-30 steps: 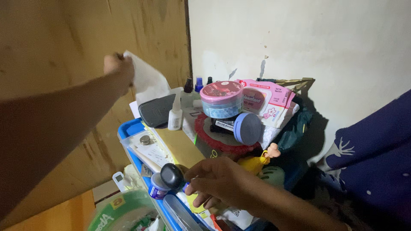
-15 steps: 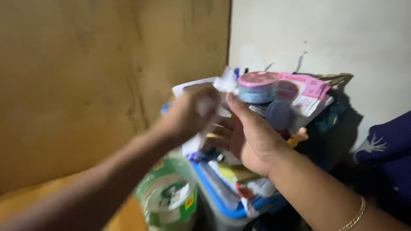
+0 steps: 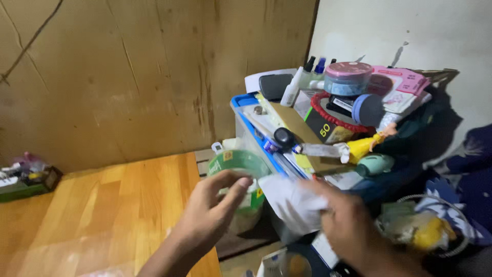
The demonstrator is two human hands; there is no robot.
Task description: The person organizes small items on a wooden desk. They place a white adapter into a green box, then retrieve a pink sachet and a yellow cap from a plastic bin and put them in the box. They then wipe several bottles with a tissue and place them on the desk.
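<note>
My right hand (image 3: 351, 225) is low at the right, closed on a crumpled white sheet of paper (image 3: 289, 202). My left hand (image 3: 212, 208) is just left of it, fingers spread and holding nothing, its fingertips close to the paper's edge. Directly behind both hands stands a green plastic tub (image 3: 241, 164) and a blue-rimmed plastic bin (image 3: 246, 110) piled with things.
On the bin lie a round black lid (image 3: 283, 137), a white squeeze bottle (image 3: 291, 88), a pink-lidded round container (image 3: 348, 77), a blue jar (image 3: 367, 109), a pink packet (image 3: 405, 84) and a yellow doll (image 3: 366, 145). Wooden floor (image 3: 102, 205) spreads left; a plywood wall (image 3: 128, 66) stands behind.
The white paper has passed from my left hand to my right. Both hands came down from in front of the pile to low in the view, and the view has swung left.
</note>
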